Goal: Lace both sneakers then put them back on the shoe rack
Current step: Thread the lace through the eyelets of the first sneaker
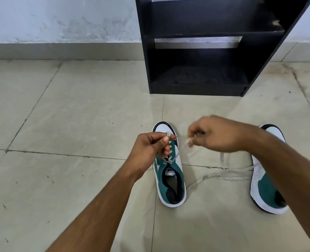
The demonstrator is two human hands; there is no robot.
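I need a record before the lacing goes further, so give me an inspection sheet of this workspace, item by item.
Surface: pale tiled floor, stained and speckled.
Job's things: left sneaker upright, partly laced; right sneaker partly behind the forearm, its lace trailing loose on the floor; black shoe rack, visible shelves hold no shoes.
Clutter: nothing seen.
Grippers: left hand pinches one lace end; right hand pinches the other lace end.
Cables: nothing seen.
Surroundings: scuffed white wall.
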